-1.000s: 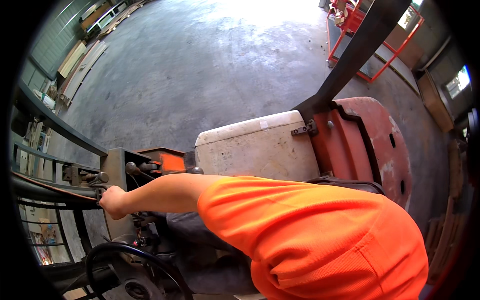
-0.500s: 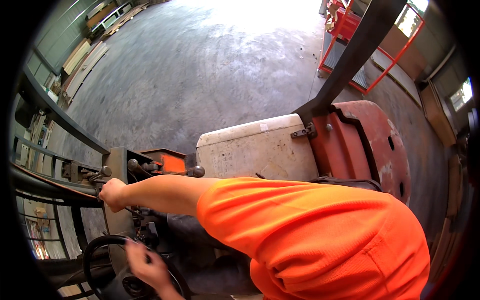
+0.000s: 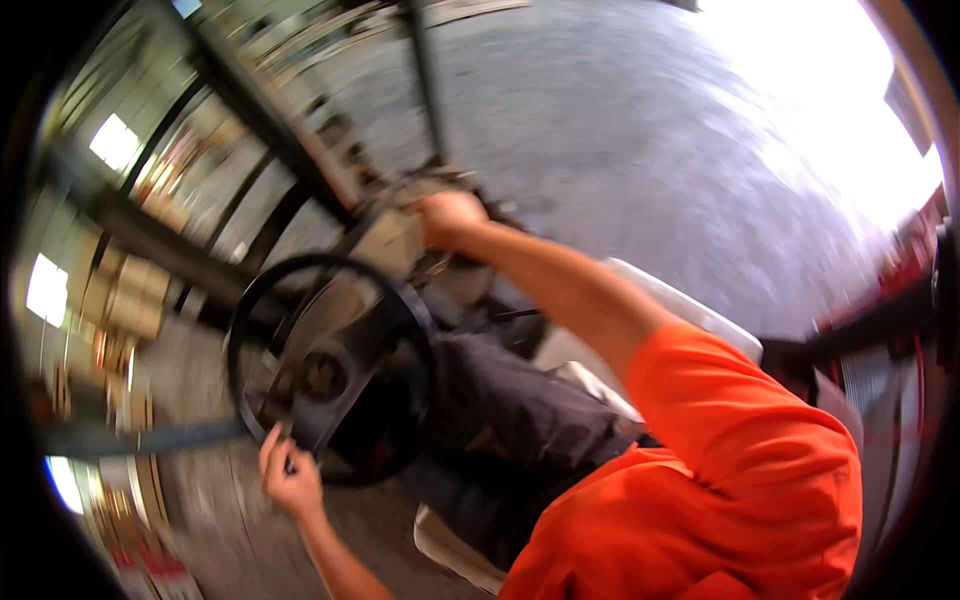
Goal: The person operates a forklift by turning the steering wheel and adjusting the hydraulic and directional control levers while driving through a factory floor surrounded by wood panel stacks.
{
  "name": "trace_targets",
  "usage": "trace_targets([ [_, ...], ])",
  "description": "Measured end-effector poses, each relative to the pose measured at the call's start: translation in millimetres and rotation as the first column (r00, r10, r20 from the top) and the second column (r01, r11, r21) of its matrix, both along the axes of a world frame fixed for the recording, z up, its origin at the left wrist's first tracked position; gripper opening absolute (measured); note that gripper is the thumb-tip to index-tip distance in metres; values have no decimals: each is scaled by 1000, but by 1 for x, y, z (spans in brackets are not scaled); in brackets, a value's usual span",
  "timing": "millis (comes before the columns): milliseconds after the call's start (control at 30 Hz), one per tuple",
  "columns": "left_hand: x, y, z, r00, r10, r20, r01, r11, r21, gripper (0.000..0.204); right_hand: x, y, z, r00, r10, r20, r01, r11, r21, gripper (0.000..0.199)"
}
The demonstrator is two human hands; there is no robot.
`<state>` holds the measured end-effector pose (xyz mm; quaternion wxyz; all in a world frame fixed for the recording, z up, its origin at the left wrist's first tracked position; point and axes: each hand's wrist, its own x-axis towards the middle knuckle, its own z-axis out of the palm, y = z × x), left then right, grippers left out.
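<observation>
I sit at the controls of a forklift-like vehicle with a black steering wheel. My left hand is at the lower left of the wheel's rim, fingers curled round a small dark steering wheel knob. My right arm, in a short orange sleeve, reaches forward across to the dash. There my right hand is closed at the row of control levers; motion blurs it, and most of the lever in its grip is hidden. My legs in dark trousers lie between wheel and seat.
Dark mast uprights and a post rise ahead. A pale cover lies to my right, by the grey concrete floor. Stacked cartons stand at the left. A red frame is at the far right.
The view has swung left, bringing the whole wheel into sight. My left hand has gone round with the wheel's knob to the rim's lower left. My right hand stays at the levers.
</observation>
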<state>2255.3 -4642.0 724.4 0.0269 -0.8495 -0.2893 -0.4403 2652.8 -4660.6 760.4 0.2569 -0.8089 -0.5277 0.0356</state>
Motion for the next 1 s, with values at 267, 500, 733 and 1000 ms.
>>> trace_targets([
  [267, -33, -32, -23, 996, -19, 82, 19, 1000, 4, 13, -61, 45, -19, 996, 72, -53, -67, 993, 96, 33],
  [500, 33, -76, -26, 992, -75, 103, 82, 995, -63, 14, 15, 29, -67, 945, 194, -263, -109, 946, 307, 40],
  [733, 58, -87, -50, 989, -133, 59, 137, 988, -75, 11, 60, -70, -188, 973, 187, -136, -178, 981, 75, 40],
  [1000, 121, -83, -5, 943, -262, -204, 259, 965, -40, 18, 66, -161, -271, 978, 200, -52, -190, 969, 155, 11],
])
